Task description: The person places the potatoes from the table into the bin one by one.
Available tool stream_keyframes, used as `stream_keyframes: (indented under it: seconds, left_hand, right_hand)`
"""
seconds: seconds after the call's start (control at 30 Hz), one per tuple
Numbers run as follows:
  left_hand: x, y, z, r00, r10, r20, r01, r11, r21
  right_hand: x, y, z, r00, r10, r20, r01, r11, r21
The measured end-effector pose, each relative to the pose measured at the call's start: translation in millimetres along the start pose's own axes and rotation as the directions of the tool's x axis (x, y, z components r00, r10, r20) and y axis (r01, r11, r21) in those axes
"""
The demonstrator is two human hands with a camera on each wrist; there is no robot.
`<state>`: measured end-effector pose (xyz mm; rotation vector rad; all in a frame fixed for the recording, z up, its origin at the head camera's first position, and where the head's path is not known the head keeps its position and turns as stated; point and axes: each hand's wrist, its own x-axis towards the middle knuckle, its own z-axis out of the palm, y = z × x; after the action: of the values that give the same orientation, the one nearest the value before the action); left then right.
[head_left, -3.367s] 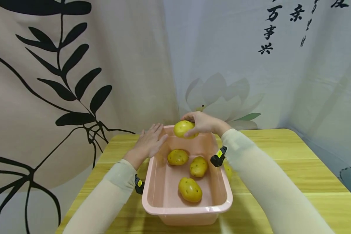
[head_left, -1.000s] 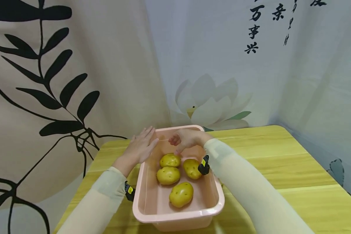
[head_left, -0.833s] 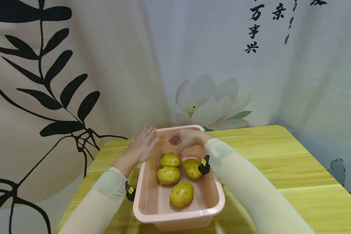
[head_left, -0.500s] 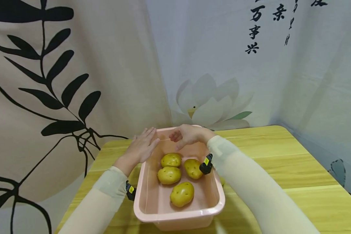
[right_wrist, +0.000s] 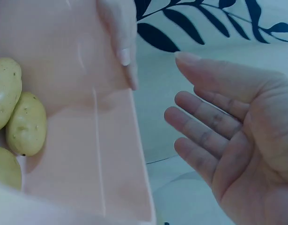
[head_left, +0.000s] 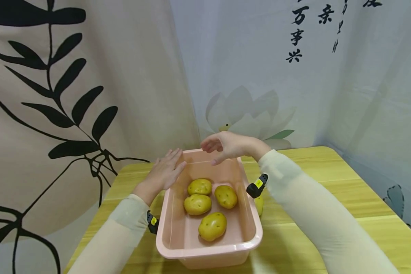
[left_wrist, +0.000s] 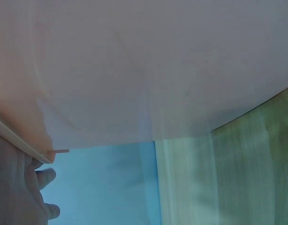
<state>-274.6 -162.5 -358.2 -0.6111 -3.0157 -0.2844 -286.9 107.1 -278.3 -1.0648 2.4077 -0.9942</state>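
Observation:
A pink plastic basin [head_left: 209,253] stands in the middle of the table with several yellow potatoes [head_left: 212,227] on its floor. Two of these, a far potato [head_left: 200,187] and the potato [head_left: 197,204] in front of it, lie against each other. My left hand [head_left: 162,171] rests on the basin's far left rim with straight fingers. Over the far right corner my right hand [head_left: 231,146] is raised, fingers loosely bent and nothing in them; the right wrist view shows its bare palm. Outside the right wall lies another potato [head_left: 259,204], partly hidden by the basin and the wrist camera.
The wooden table [head_left: 311,182] reaches out to both sides of the basin, its far edge close to a printed curtain [head_left: 150,76]. A black wrist camera [head_left: 257,185] on the right sleeve is just above the basin's right rim.
The potato that my right hand held above the far end now lies in the basin, at the far left. The emptied hand has risen out and moved right; the left hand stays on the rim.

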Motion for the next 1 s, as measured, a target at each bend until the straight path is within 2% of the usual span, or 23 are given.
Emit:
stream_keyframes:
  seconds: [0.23,0.5,0.73,0.87,1.0]
  left_hand:
    - [0.4,-1.3,0.4,1.0,0.008,-0.005,-0.008,1.0,0.007]
    - [-0.6,-0.5,-1.5,1.0,0.002,0.002,-0.002,1.0,0.002]
    - [-0.5,-3.2,-0.3,1.0,-0.001,0.003,0.001,1.0,-0.008]
    - [0.3,-3.5,0.2,1.0,-0.002,0.008,0.002,1.0,0.0]
    - [0.2,-4.1,0.3,1.0,-0.003,0.015,0.003,1.0,0.001]
  right_hand:
    - [-25.0,-7.1,-6.5,0.997,-0.073,-0.033,0.074,0.996,0.039]
    - [-60.7,-10.4,-6.8,0.984,-0.116,-0.133,0.119,0.993,0.013]
    - [-96.3,-19.5,-7.8,0.971,-0.135,-0.198,0.151,0.986,0.068]
    - [-109.6,-11.8,-7.6,0.964,-0.136,-0.229,0.151,0.987,0.05]
    - [-117.9,9.0,-6.1,0.956,-0.146,-0.254,0.161,0.986,0.04]
